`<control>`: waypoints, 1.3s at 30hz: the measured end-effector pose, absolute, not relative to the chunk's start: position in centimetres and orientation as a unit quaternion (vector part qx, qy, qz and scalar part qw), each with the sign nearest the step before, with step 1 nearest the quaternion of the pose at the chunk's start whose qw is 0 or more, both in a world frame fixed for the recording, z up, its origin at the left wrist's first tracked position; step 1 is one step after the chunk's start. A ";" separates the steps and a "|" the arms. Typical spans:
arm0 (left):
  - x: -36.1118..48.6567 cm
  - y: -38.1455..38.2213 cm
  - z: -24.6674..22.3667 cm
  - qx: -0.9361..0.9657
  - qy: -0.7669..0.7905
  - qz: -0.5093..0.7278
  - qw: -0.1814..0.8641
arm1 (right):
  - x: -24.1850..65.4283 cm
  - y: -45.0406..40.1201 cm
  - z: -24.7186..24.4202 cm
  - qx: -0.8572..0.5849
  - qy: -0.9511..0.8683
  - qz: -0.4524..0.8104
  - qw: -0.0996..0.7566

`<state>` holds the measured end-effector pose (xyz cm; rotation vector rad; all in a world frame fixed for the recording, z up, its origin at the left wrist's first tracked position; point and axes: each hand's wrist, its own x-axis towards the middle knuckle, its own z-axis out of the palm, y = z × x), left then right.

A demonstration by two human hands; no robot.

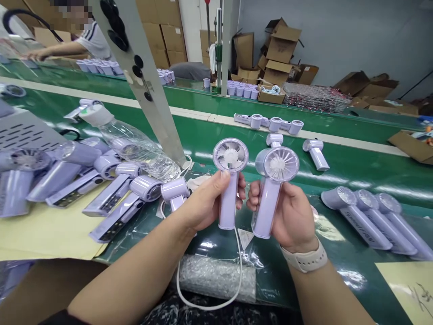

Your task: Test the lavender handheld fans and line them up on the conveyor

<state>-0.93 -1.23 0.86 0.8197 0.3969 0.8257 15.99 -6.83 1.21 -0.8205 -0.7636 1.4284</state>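
My left hand (pixel 209 198) is closed round the handle of a purple handheld fan (pixel 228 203), its thumb just under the round head. A white cable hangs from the bottom of this fan and loops down near my lap. Beside it, my right hand (pixel 292 212) grips a second purple fan (pixel 266 207) by the handle, and a pale watch band sits on that wrist. Both fans are upright with their round grilles toward me, close together but apart. Several more purple fans (pixel 117 194) lie in a pile at the left, and three others (pixel 367 221) lie side by side at the right.
A clear plastic bottle (pixel 135 140) lies by a slanted metal post (pixel 145 85). Fans rest on the green belt (pixel 209 144) ahead. Bubble wrap (pixel 216 275) lies near my lap. Across the line are a person (pixel 94 43) and cardboard boxes (pixel 284 43).
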 end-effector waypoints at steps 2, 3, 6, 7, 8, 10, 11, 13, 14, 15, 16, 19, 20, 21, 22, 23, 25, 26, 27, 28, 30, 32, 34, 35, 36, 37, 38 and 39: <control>-0.8 -1.2 1.1 0.383 0.177 0.381 0.823 | 15.9 -6.9 1.5 -0.339 -0.312 0.623 0.632; -0.8 -1.1 1.2 0.386 0.173 0.379 0.823 | 15.9 -6.9 1.6 -0.329 -0.305 0.620 0.643; -1.0 -0.9 1.4 0.410 0.174 0.392 0.805 | 16.2 -7.0 1.7 -0.303 -0.312 0.605 0.667; -1.1 -0.8 1.4 0.420 0.179 0.396 0.797 | 16.4 -7.1 1.7 -0.302 -0.316 0.600 0.670; -1.3 -0.8 1.4 0.430 0.187 0.397 0.789 | 16.6 -7.1 1.7 -0.307 -0.318 0.592 0.674; -1.5 -0.7 1.3 0.448 0.204 0.401 0.773 | 16.8 -7.1 1.5 -0.325 -0.312 0.571 0.686; -1.6 -0.7 1.3 0.455 0.213 0.403 0.765 | 16.9 -7.1 1.5 -0.334 -0.303 0.559 0.696; -1.7 -0.8 1.3 0.467 0.229 0.404 0.753 | 16.8 -6.9 1.4 -0.342 -0.282 0.541 0.715; -1.7 -0.8 1.2 0.471 0.235 0.402 0.749 | 16.7 -6.9 1.4 -0.343 -0.273 0.539 0.719; -1.7 -0.7 1.2 0.473 0.240 0.399 0.748 | 16.5 -6.8 1.5 -0.344 -0.265 0.539 0.721; -1.6 -0.7 1.2 0.474 0.245 0.395 0.748 | 16.3 -6.7 1.6 -0.348 -0.261 0.541 0.720; -1.4 -0.5 1.0 0.471 0.271 0.387 0.745 | 16.0 -6.4 1.8 -0.374 -0.245 0.547 0.707; -1.3 -0.4 1.0 0.467 0.283 0.387 0.743 | 15.9 -6.3 1.8 -0.386 -0.234 0.550 0.703; -1.3 -0.3 0.9 0.463 0.294 0.386 0.742 | 15.8 -6.3 1.8 -0.396 -0.221 0.553 0.699; -1.2 -0.2 0.8 0.458 0.302 0.385 0.742 | 15.8 -6.2 1.8 -0.406 -0.208 0.556 0.695; -1.2 -0.2 0.8 0.454 0.309 0.385 0.742 | 15.8 -6.1 1.8 -0.414 -0.198 0.558 0.691; -1.2 -0.1 0.8 0.449 0.318 0.384 0.742 | 15.7 -6.0 1.7 -0.426 -0.188 0.559 0.687; -1.3 -0.1 0.8 0.448 0.321 0.385 0.740 | 15.6 -6.0 1.6 -0.429 -0.190 0.558 0.685; -1.3 -0.1 0.8 0.450 0.324 0.386 0.737 | 15.6 -6.1 1.4 -0.430 -0.195 0.558 0.682; -1.3 -0.1 0.9 0.454 0.325 0.388 0.734 | 15.6 -6.1 1.3 -0.428 -0.204 0.560 0.680; -1.4 -0.1 1.0 0.472 0.320 0.386 0.725 | 15.8 -6.4 1.0 -0.420 -0.238 0.555 0.678; -1.5 -0.3 1.1 0.514 0.305 0.388 0.702 | 16.4 -6.7 0.8 -0.421 -0.305 0.513 0.683; -1.6 -0.6 1.1 0.588 0.283 0.424 0.628 | 17.3 -7.3 0.8 -0.438 -0.420 0.421 0.674; -1.7 -0.8 1.1 0.635 0.264 0.458 0.564 | 17.8 -7.6 1.0 -0.439 -0.491 0.363 0.659; -1.7 -1.1 1.1 0.680 0.239 0.497 0.483 | 18.2 -7.9 1.3 -0.427 -0.563 0.303 0.640; -1.8 -1.2 1.1 0.720 0.209 0.535 0.391 | 18.5 -8.3 1.6 -0.406 -0.626 0.247 0.619; -1.9 -1.4 1.0 0.750 0.175 0.564 0.298 | 18.7 -8.5 1.8 -0.379 -0.674 0.204 0.600; -1.9 -1.4 0.9 0.772 0.143 0.581 0.216 | 18.8 -8.8 2.0 -0.352 -0.706 0.173 0.589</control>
